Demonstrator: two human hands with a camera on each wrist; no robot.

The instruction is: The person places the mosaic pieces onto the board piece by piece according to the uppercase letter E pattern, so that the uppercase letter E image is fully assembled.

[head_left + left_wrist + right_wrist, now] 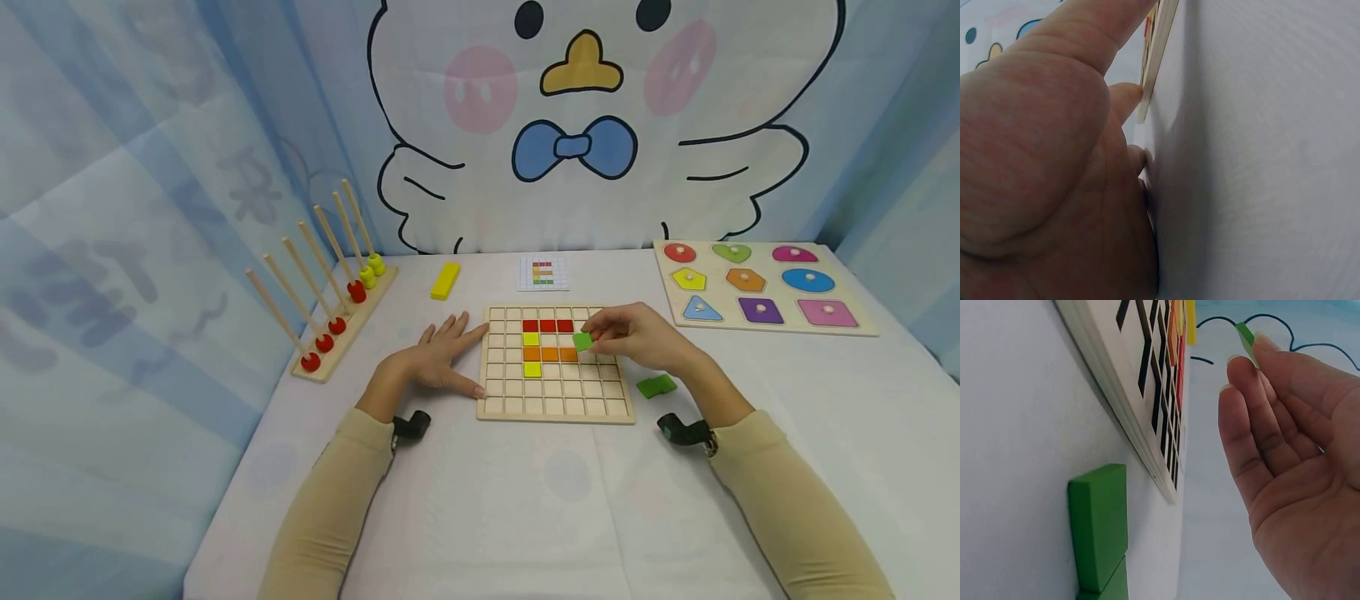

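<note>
A wooden grid board [555, 408] lies on the white table with colored square tiles in its cells. Three red tiles [548, 326] form a row near the top, with a yellow tile [531, 339] under the leftmost. Below come orange tiles [550, 354] in a row, then another yellow tile [532, 370]. Over the board's right part, my right hand [637, 335] pinches a green tile [582, 341] between thumb and fingers. My left hand [438, 358] rests spread at the board's left edge, thumb and a fingertip touching it. Loose green tiles [1100, 528] lie right of the board.
A pattern card [543, 273] lies behind the board, with a yellow block [446, 282] to its left. The peg stand [352, 321] with red and yellow beads is at left. A shape puzzle board [765, 287] sits at the back right. A printed curtain [480, 192] hangs behind.
</note>
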